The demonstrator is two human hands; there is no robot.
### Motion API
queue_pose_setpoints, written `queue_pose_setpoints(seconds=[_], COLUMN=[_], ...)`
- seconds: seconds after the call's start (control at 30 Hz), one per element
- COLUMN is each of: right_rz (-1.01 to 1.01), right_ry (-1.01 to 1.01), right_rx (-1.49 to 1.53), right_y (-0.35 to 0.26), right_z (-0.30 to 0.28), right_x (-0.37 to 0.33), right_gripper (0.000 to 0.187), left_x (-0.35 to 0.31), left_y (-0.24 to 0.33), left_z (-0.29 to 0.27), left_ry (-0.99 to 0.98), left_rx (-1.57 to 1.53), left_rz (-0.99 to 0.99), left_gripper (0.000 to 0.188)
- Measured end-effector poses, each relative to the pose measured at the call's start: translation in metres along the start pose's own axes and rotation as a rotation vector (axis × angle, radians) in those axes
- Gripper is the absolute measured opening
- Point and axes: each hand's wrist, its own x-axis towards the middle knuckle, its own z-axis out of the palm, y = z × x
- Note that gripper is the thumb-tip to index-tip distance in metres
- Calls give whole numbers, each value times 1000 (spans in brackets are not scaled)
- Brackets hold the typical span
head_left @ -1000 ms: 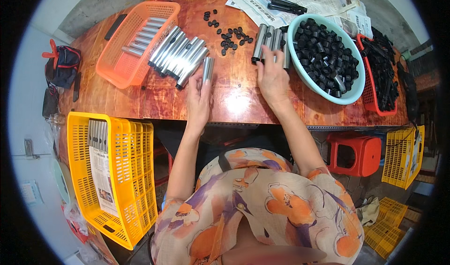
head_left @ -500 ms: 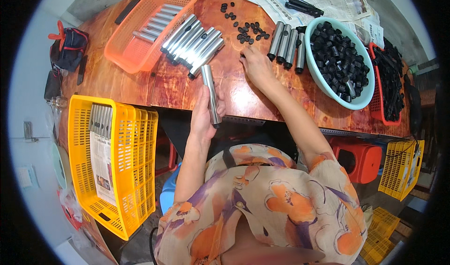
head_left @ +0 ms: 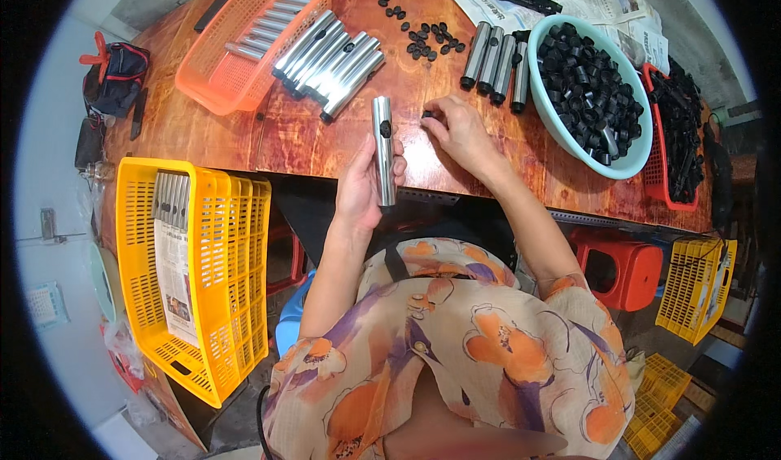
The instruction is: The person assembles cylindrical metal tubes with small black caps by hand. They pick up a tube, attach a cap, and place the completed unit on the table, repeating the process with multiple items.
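Observation:
My left hand [head_left: 359,185] is closed round a shiny metal tube [head_left: 382,163], which stands nearly lengthwise over the table's front edge. A dark oval spot [head_left: 386,129] shows on its upper side; I cannot tell whether it is a hole or a fitted piece. Just right of it, above the table, my right hand [head_left: 465,141] pinches a small black oval piece [head_left: 426,114] at its fingertips. Loose black oval pieces [head_left: 421,51] of like size lie farther back. Several metal tubes [head_left: 333,63] lie side by side beyond my left hand.
An orange basket [head_left: 191,74] holding tubes is at the far left. Dark-ended tubes [head_left: 492,65] lie beside a pale blue basin [head_left: 547,126] of black caps. Behind are newspapers [head_left: 464,0]; a red basket [head_left: 657,147] is at right. A yellow crate [head_left: 236,289] stands at lower left.
My left hand has turned the tube, and its dark oval spot now faces up. My right hand has drawn back from the loose pieces, toward me, pinching a black piece.

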Motion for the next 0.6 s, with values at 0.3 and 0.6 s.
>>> queue_pose_setpoints(seconds=[0.3, 0.6], right_rz=[-107, -152], right_ry=[-5, 6], right_rx=[385, 458], right_y=[-64, -70], right_z=[-12, -13], right_x=[-14, -16], right_gripper=[21, 25], left_x=[-4, -13], left_y=[-3, 1], left_z=[10, 25], left_ry=[21, 37], left_rx=[141, 243], left_rz=[23, 30], left_gripper=[34, 40])
